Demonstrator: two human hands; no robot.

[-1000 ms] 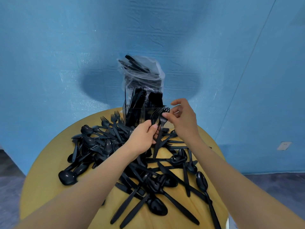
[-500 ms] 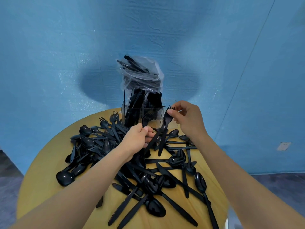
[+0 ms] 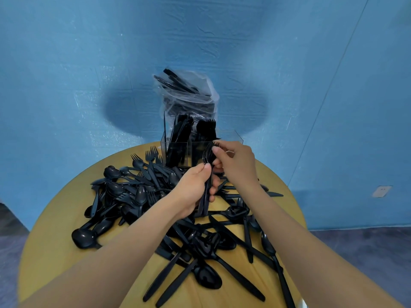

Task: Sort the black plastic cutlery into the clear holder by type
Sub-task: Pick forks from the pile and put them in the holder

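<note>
A pile of black plastic cutlery (image 3: 155,196) covers the round wooden table (image 3: 51,252): spoons, forks and knives mixed. The clear holder (image 3: 178,145) stands at the table's far edge with knives in its left compartment and forks (image 3: 205,127) behind on the right. My left hand (image 3: 193,190) grips the handles of a small bundle of black forks (image 3: 206,196), held upright just in front of the holder. My right hand (image 3: 235,165) pinches the tine end of that bundle from the right.
A clear plastic bag (image 3: 189,94) with more black cutlery stands behind the holder against the blue wall. A large spoon (image 3: 84,237) lies at the pile's left edge. Knives and spoons (image 3: 222,263) spread across the near part of the table, close to its edge.
My two hands have come together. The forks that were apart and tilted now stand as one upright bundle, the left hand on the handles and the right on the tines.
</note>
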